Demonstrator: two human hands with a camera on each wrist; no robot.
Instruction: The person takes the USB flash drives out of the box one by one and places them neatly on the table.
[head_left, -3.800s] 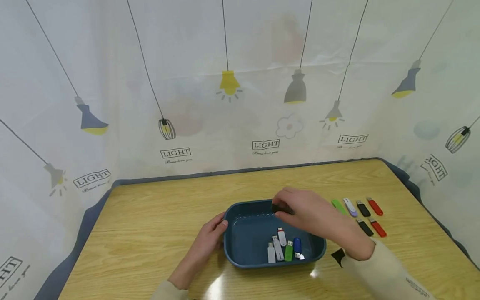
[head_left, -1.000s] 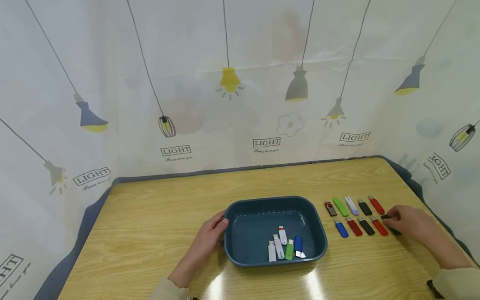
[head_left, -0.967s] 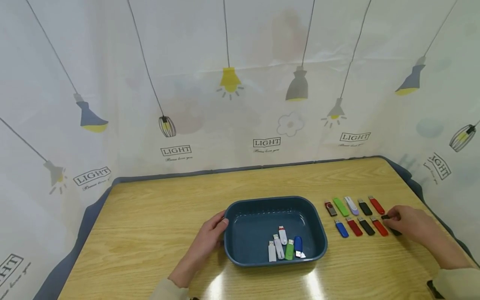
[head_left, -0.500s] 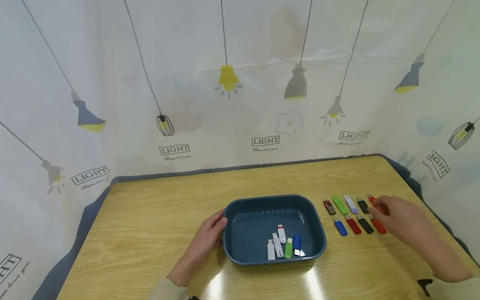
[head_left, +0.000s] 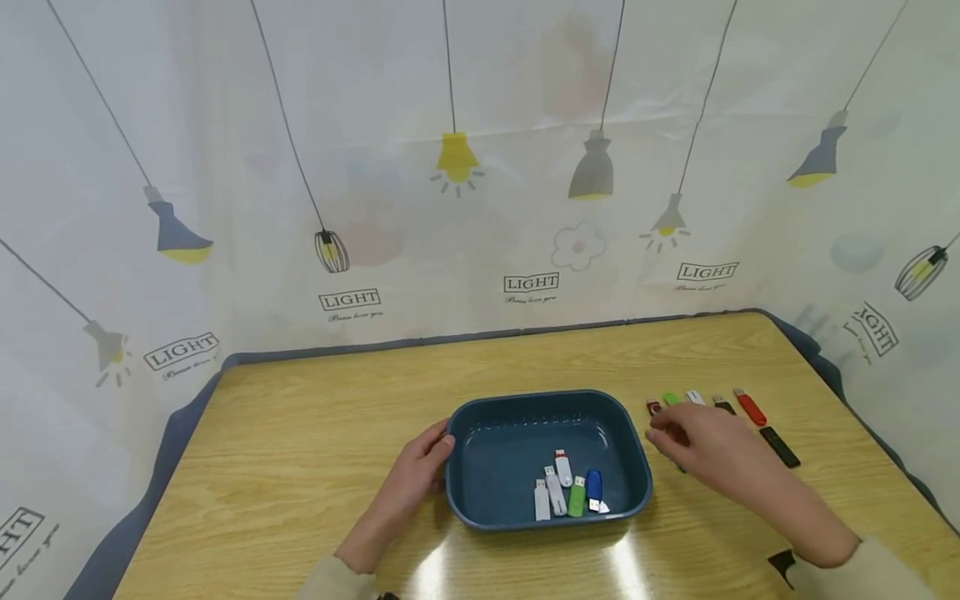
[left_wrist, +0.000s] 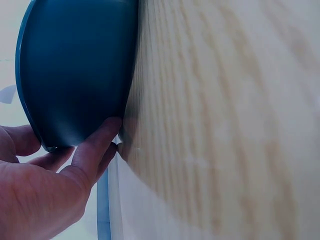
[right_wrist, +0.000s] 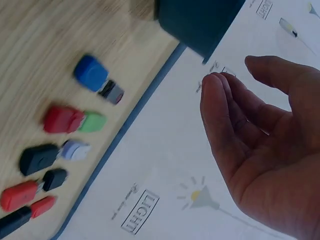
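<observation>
Now the dark-blue rectangular plastic tray (head_left: 495, 479) stands as before, the left hand (head_left: 412, 471) gripping its left end. The right hand (head_left: 720, 446), loosely curved and holding nothing, has swung in just right of the tray. Farther right of it, the long black USB stick (head_left: 780, 447) pinched a second ago lies free; five white, green and blue USB sticks (head_left: 557, 493) remain inside.
</observation>
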